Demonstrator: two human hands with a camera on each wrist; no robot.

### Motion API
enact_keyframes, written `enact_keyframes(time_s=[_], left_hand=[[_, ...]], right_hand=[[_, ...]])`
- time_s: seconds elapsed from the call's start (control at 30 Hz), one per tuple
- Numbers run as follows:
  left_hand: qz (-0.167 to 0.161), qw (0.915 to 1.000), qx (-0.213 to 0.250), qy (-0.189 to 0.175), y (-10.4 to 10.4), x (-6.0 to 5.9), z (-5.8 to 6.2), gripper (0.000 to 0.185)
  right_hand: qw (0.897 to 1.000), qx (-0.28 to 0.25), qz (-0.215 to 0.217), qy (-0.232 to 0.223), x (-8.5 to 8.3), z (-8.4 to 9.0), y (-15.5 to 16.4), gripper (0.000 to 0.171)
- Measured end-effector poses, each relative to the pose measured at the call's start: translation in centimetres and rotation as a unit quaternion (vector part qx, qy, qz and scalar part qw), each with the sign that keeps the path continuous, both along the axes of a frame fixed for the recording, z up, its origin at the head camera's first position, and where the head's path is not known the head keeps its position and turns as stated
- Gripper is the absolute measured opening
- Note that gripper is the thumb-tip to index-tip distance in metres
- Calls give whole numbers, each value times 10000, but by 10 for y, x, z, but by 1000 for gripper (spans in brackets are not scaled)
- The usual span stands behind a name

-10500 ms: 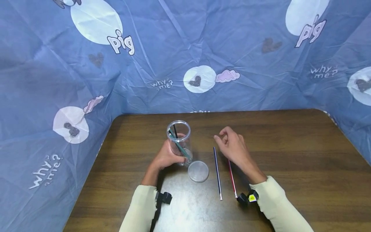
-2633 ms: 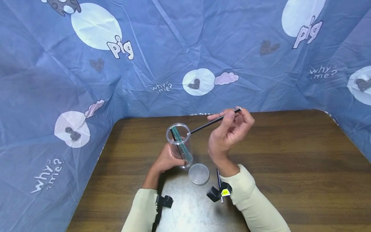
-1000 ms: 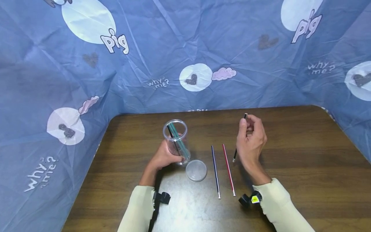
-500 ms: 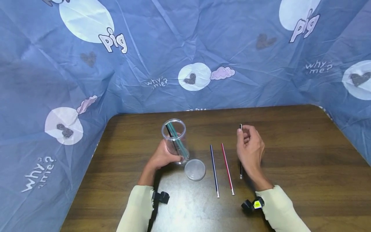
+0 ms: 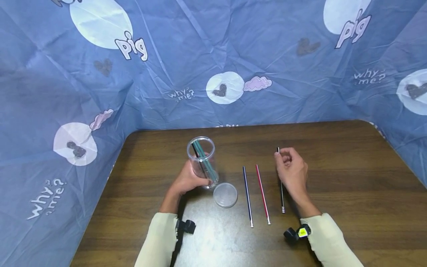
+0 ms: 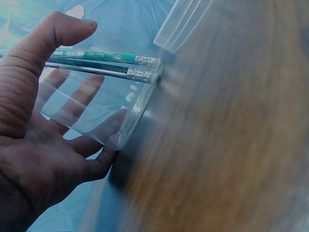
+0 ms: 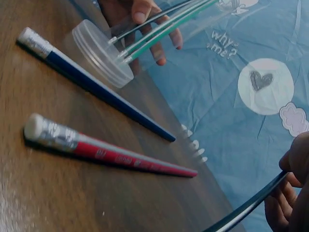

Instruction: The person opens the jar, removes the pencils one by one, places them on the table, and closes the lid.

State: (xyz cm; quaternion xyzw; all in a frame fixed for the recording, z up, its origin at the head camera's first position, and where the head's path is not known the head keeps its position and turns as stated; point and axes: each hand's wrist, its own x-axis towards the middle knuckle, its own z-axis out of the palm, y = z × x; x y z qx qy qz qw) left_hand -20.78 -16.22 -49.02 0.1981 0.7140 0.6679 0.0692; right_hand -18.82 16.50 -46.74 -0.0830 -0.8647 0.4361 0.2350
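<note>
A tall clear plastic jar (image 5: 214, 165) stands on the left of the table. My left hand (image 5: 191, 181) grips its lower side, thumb in front and fingers behind. Two green pencils (image 7: 169, 30) and a black one (image 7: 145, 24) lean inside, their ferrule ends down at the jar's bottom. To the right, my right hand (image 5: 293, 171) pinches another black pencil (image 5: 282, 198) near its far end between thumb and fingers. That pencil lies lengthwise close over the table, eraser end toward me. Beside it are a red pencil (image 5: 262, 193) and a blue pencil (image 5: 247, 196), roughly parallel.
A round clear lid (image 5: 225, 195) lies flat just in front of the jar, left of the blue pencil. The brown wooden table (image 5: 350, 178) is bounded at the back and sides by a blue printed cloth (image 5: 283, 104).
Earlier my right hand was empty, then held the black pencil at the jar's rim. It has since carried it right and lowered it beside the red pencil. My left hand keeps its grip.
</note>
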Motion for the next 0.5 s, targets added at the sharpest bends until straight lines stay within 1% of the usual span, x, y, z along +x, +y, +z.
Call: enact_keyframes(time_s=[0.13,0.23,0.4,0.5], left_hand=[[0,10000,38,10,-1,0,-1,82],[3,10000,6,22,-1,0,-1,81],[-15,10000,-28,46,-1,0,-2,82],[-21,10000,-19,64,-1,0,-2,82]], right_hand=[[9983,218,101,-531,-1,-4,3,19],[9936,462,272,-995,-2,-7,5,19],[9857,760,551,-1398,-2,-15,5,21],[9797,991,607,-1632,-1,-20,2,22]])
